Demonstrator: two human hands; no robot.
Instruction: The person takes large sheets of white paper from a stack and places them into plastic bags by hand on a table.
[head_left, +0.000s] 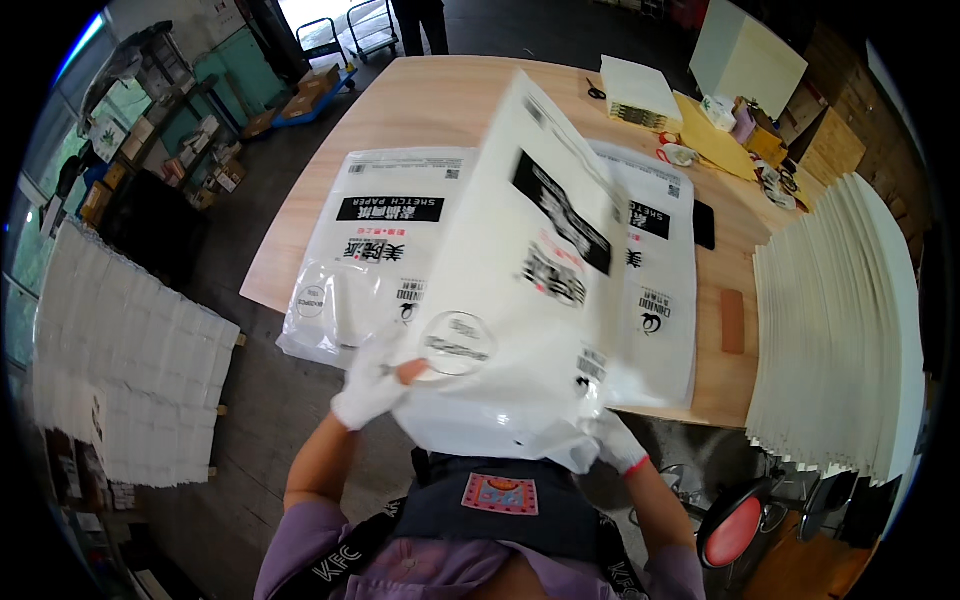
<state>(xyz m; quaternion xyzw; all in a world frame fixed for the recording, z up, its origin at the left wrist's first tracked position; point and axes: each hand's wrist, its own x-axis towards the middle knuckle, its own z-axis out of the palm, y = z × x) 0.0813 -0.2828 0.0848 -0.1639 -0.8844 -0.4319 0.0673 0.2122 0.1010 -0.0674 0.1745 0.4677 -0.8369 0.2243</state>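
A large plastic-wrapped package of white paper (500, 330) with black print is tilted up in front of me, its lower edge near my apron. My left hand (372, 385), in a white glove with a bare thumb, is closed on its lower left edge. At the lower right corner my gloved right hand (617, 442) grips the loose plastic; its fingers are partly hidden. Behind it, two similar packages lie flat on the wooden table: a left package (330, 235) and a right package (665, 300), each partly covered by the raised one.
A tall stack of white sheets (830, 330) stands at the right, beside a reddish-brown block (733, 322) and a black flat object (704, 226). Scissors (596, 90) and a paper stack (640, 92) lie at the back. Stacked white bundles (130, 350) stand left; a red-seated stool (733, 532) is lower right.
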